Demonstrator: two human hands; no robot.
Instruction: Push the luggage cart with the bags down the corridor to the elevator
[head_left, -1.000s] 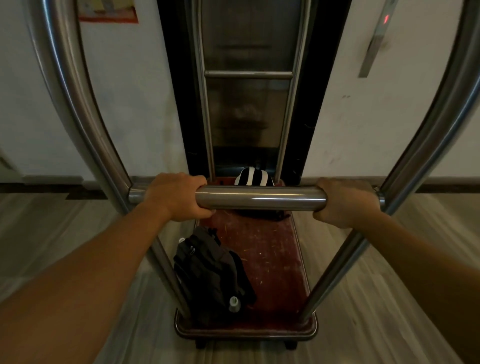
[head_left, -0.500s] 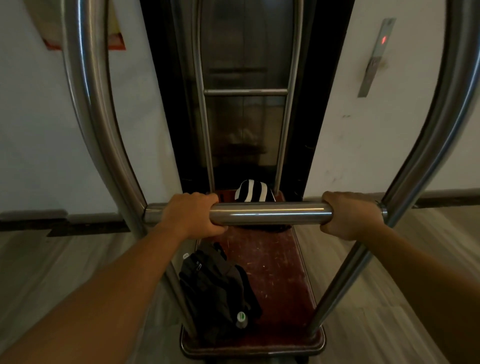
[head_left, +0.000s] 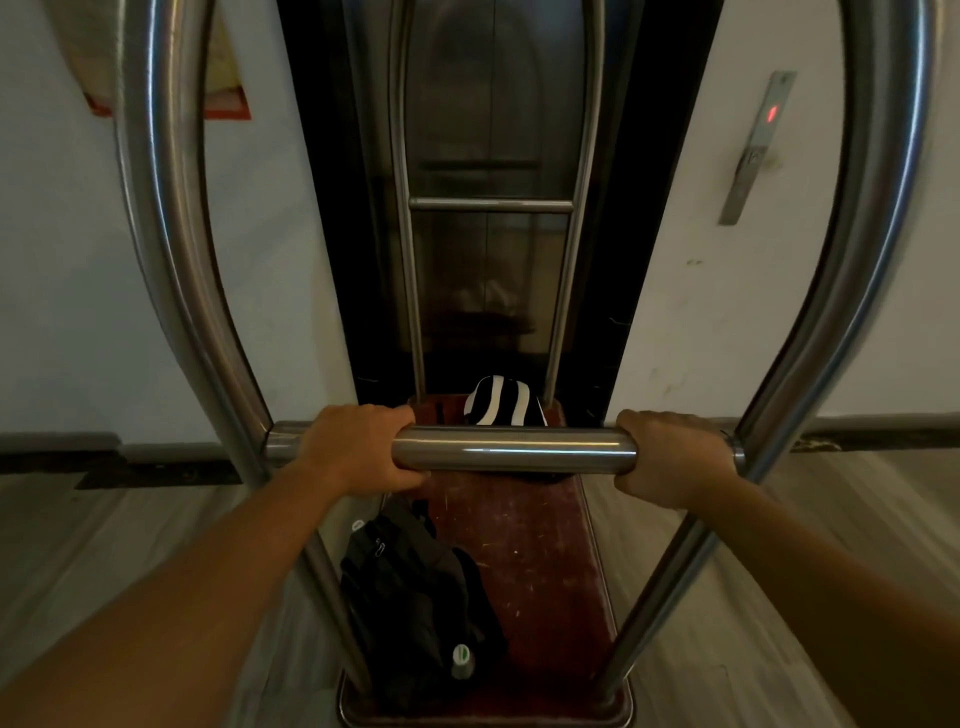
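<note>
The luggage cart, a polished steel-tube frame (head_left: 176, 270) over a worn dark-red carpeted deck (head_left: 524, 561), stands nose-on to the elevator, filling the middle of the view. Nearest, at about 6 o'clock on the deck's near left corner, a black fabric backpack (head_left: 415, 597) lies slumped against the left upright, a small green-and-white cap showing on its lower side. Above it runs the horizontal steel push bar (head_left: 514, 449). The left hand (head_left: 358, 449) is wrapped around the bar near its left end, fingers curled over the top; the right hand (head_left: 670, 457) is clamped on the right end, just beside the right upright. Past the bar, toward 12 o'clock at the deck's far end, sits a black-and-white striped bag (head_left: 504, 408). Beyond it are the closed dark metal elevator doors (head_left: 493, 156) in a black frame. At 2 o'clock, on the white wall, a steel call panel (head_left: 758, 145) glows red.
</note>
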